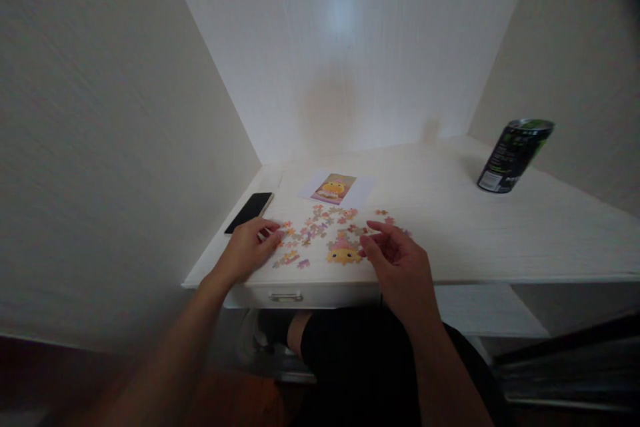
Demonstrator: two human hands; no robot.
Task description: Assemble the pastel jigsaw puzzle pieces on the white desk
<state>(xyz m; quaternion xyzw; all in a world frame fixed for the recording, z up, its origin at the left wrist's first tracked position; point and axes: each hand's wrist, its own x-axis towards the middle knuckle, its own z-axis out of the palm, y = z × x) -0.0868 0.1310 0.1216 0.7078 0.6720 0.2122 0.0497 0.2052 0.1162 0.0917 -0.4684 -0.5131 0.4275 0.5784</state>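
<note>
Loose jigsaw puzzle pieces (314, 230) in orange, pink, grey and purple lie scattered on the white desk. Near the front edge sits a joined section of the puzzle (344, 252), showing a yellow face with a pink top. My left hand (253, 244) rests at the left side of the pieces, its fingers loosely bent and thumb apart from the index finger; I see nothing held. Just right of the joined section, my right hand (399, 255) hovers with index finger and thumb apart. Several pieces beside it are partly hidden by its fingers.
A picture card (334, 188) with the yellow character lies on white paper behind the pieces. At the left is a black phone (250, 209), close to my left hand. A dark drink can (514, 157) stands at the right. Walls (345, 80) enclose the desk (500, 233); a drawer handle (285, 297) is below.
</note>
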